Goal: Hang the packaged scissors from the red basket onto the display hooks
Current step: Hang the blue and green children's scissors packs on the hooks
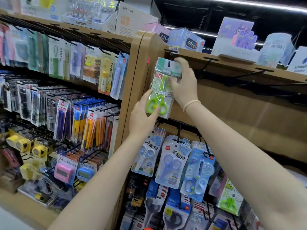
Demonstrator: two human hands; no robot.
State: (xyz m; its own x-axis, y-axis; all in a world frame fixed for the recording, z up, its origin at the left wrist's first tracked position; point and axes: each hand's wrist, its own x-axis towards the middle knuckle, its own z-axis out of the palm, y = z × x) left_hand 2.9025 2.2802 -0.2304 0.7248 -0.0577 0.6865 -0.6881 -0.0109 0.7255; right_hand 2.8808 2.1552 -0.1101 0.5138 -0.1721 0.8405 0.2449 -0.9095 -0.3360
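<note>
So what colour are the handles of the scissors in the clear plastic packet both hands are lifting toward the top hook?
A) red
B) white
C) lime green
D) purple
C: the clear plastic packet of scissors, gripped by the left hand at its bottom and the right hand near its top, shows lime green handles through the wrapping.

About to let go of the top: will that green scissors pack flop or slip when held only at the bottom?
The green scissors pack looks like thin crinkly film, so its top would probably bend. The scissors sit low, near the left hand, so the weight likely stays manageable. The glossy film may be slippery; keep the right hand on until the hook passes through the hole.
</note>
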